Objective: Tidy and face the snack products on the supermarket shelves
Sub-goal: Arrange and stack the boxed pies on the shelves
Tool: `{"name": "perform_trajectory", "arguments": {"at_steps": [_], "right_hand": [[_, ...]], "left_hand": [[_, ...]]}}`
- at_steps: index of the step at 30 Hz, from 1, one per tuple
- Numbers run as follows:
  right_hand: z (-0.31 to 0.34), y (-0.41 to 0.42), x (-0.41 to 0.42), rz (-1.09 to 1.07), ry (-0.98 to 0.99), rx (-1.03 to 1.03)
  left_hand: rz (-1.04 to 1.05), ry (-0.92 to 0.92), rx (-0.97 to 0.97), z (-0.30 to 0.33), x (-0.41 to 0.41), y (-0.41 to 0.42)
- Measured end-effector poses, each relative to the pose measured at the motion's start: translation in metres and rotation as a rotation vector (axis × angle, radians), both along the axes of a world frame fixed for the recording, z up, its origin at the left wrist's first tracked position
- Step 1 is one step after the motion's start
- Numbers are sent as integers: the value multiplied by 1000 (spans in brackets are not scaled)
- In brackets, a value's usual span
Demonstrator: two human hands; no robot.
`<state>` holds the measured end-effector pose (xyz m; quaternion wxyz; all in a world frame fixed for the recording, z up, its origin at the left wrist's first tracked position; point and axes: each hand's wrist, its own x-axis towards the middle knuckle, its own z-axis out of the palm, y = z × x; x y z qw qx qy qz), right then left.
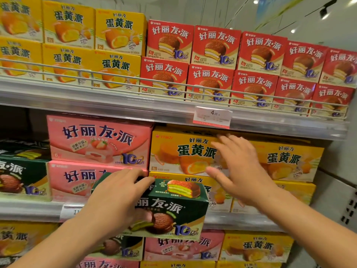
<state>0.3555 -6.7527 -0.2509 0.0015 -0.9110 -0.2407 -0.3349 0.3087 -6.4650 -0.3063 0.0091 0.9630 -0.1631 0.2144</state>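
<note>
My left hand [116, 198] has the dark green box [170, 207] by its top left corner, fingers [135, 174] curled over the upper edge, thumb hooked across the top face. The box is out in front of the middle shelf [231, 219], tilted a little, its chocolate pie picture facing me. It covers part of the lower pink strawberry box [77, 180] and the lower yellow box [222, 198] behind it.

My right hand [241, 167] is up and spread, fingers straight, holding nothing, right in front of the upper yellow egg-yolk pie box [183, 153]; I cannot tell whether the fingertips touch it. Another yellow box [286, 161] sits just to its right.

More green boxes [21, 176] stand at the far left of this shelf, beside the pink stack [96, 142]. Above, behind a wire rail [116, 78], red boxes [212, 60] run right and yellow boxes [67, 41] left. A price tag [212, 117] hangs on the upper shelf's edge.
</note>
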Motion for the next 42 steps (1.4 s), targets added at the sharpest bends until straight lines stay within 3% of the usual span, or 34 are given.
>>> {"name": "perform_trajectory", "arguments": {"at_steps": [2, 5, 9, 15, 19, 22, 24, 33, 42], "right_hand": [[-20, 27, -20, 215, 119, -10], [-34, 71, -34, 310, 315, -116], [-31, 131, -39, 347, 309, -166], [-26, 239, -54, 485, 302, -56], [-16, 300, -63, 523, 249, -8], [-6, 336, -67, 530, 207, 49], [1, 355, -67, 518, 165, 62], [30, 415, -41, 461, 10, 68], [33, 428, -19, 300, 30, 5]], "left_hand": [[17, -20, 12, 0, -4, 6], [25, -45, 27, 1, -17, 25], [32, -84, 5, 4, -39, 78], [103, -359, 5, -4, -77, 196], [263, -431, -395, -19, -105, 283], [228, -229, -913, -23, -109, 326], [205, -155, -1047, -24, -101, 344], [114, -374, -1028, 7, -46, 396], [134, -398, -860, 24, -20, 418]]}}
